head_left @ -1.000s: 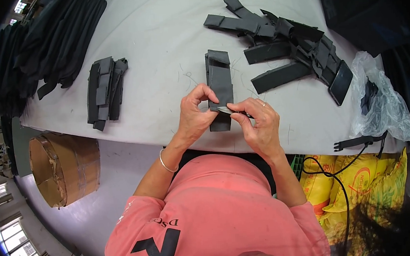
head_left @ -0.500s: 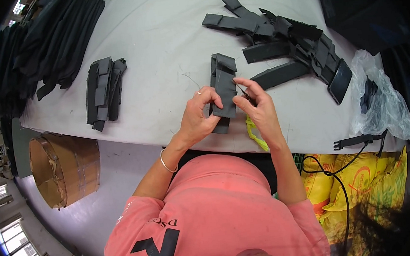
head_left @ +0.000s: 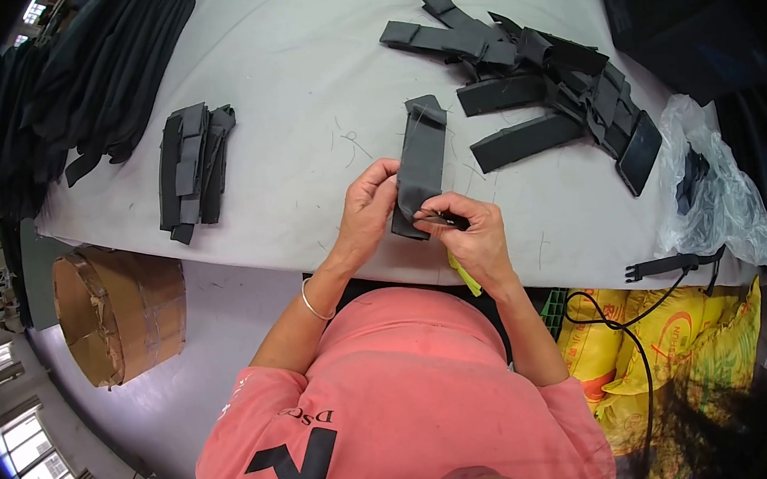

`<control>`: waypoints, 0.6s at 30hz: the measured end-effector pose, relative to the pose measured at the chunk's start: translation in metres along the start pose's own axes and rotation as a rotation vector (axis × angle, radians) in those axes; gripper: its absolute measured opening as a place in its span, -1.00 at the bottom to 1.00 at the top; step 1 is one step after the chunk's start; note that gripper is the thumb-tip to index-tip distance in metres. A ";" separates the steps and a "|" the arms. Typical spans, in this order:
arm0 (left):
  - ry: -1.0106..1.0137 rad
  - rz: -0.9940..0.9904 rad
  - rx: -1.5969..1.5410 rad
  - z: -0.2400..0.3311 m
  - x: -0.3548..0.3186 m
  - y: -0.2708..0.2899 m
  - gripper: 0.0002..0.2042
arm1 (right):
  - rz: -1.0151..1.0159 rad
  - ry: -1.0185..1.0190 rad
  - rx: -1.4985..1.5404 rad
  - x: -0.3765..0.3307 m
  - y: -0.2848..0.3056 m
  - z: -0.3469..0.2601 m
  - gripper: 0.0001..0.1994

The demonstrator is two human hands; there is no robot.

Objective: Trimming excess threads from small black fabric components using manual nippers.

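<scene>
Just ahead of my body, a dark grey fabric strap [head_left: 424, 157] lies lengthwise on the table, its far end folded over. My left hand [head_left: 370, 211] pinches the strap's left edge near its lower part. In my right hand [head_left: 474, 238] are small dark thread snips [head_left: 442, 219], their tips against the strap's near end; the fingers partly hide them. A yellow-green band [head_left: 464, 275] hangs below that hand. Fine loose threads [head_left: 351, 141] are scattered around the strap.
More grey straps [head_left: 533, 68] lie heaped at the far right, beside a black phone [head_left: 638, 153] and a clear plastic bag [head_left: 715, 180]. A strap bundle [head_left: 195, 170] and stacked black fabric pieces [head_left: 109, 72] lie left. A cardboard box [head_left: 122, 306] stands below the table's left edge; yellow sacks [head_left: 679, 340] sit right.
My right hand has come down and left, bringing the snips to the strap's near end. The strap has turned over to a smoother face, and my left hand's grip has shifted along its edge.
</scene>
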State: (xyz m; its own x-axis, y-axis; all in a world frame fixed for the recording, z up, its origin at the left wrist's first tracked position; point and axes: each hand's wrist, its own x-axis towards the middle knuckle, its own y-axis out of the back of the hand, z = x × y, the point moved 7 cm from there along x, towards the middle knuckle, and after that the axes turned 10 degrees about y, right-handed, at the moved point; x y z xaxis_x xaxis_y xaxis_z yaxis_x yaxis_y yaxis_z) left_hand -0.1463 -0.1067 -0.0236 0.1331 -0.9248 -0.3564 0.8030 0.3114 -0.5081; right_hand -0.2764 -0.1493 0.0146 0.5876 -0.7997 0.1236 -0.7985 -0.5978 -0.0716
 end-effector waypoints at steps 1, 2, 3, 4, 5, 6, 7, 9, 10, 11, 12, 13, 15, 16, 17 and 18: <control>0.000 -0.001 -0.001 0.000 -0.001 -0.001 -0.87 | 0.000 0.000 -0.001 0.000 0.000 0.002 -0.85; 0.007 -0.019 -0.093 0.001 -0.001 -0.003 -0.87 | 0.002 0.014 -0.043 -0.001 0.002 0.005 -0.86; 0.013 -0.036 -0.186 0.001 -0.002 -0.004 -0.86 | 0.003 0.027 -0.084 -0.001 0.002 0.005 -0.87; 0.012 -0.037 -0.187 -0.001 -0.001 -0.004 -0.86 | 0.002 0.028 -0.085 -0.001 0.004 0.005 -0.87; -0.014 0.016 -0.019 -0.002 -0.001 -0.002 -0.85 | -0.037 0.028 -0.134 -0.002 0.004 0.003 -0.86; -0.040 0.071 0.149 -0.001 -0.001 0.000 -0.84 | -0.078 0.028 -0.182 -0.003 0.004 0.003 -0.84; -0.041 0.074 0.149 -0.001 -0.001 0.000 -0.84 | -0.081 0.028 -0.181 -0.003 0.006 0.000 -0.84; -0.076 0.107 0.164 0.003 -0.003 -0.001 -0.84 | -0.005 -0.023 -0.038 -0.005 0.015 -0.005 -0.83; -0.076 0.105 0.164 0.004 -0.003 -0.001 -0.84 | -0.004 -0.023 -0.039 -0.005 0.021 -0.003 -0.83; -0.090 0.112 0.155 0.006 -0.004 0.001 -0.84 | 0.029 -0.080 -0.028 -0.006 0.029 0.007 -0.81; -0.102 0.118 0.147 0.007 -0.004 0.002 -0.84 | 0.063 -0.138 -0.016 -0.007 0.034 0.016 -0.79; -0.101 0.116 0.148 0.008 -0.005 0.000 -0.84 | 0.066 -0.137 -0.016 -0.006 0.035 0.019 -0.79; -0.120 0.108 0.153 0.011 -0.008 -0.004 -0.85 | 0.106 -0.149 -0.062 -0.003 0.038 0.024 -0.76; -0.120 0.106 0.154 0.011 -0.009 -0.005 -0.85 | 0.108 -0.149 -0.062 -0.002 0.038 0.024 -0.76; -0.104 0.097 0.149 0.010 -0.009 -0.005 -0.85 | 0.127 -0.119 -0.052 -0.001 0.038 0.022 -0.77; -0.090 0.090 0.145 0.009 -0.009 -0.006 -0.85 | 0.144 -0.088 -0.041 0.000 0.037 0.020 -0.78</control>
State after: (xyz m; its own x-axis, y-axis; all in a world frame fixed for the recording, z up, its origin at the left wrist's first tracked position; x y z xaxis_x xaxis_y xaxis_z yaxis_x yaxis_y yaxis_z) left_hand -0.1467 -0.1023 -0.0107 0.2543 -0.9123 -0.3209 0.8598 0.3652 -0.3568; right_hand -0.3036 -0.1731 -0.0075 0.4746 -0.8798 0.0279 -0.8788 -0.4753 -0.0415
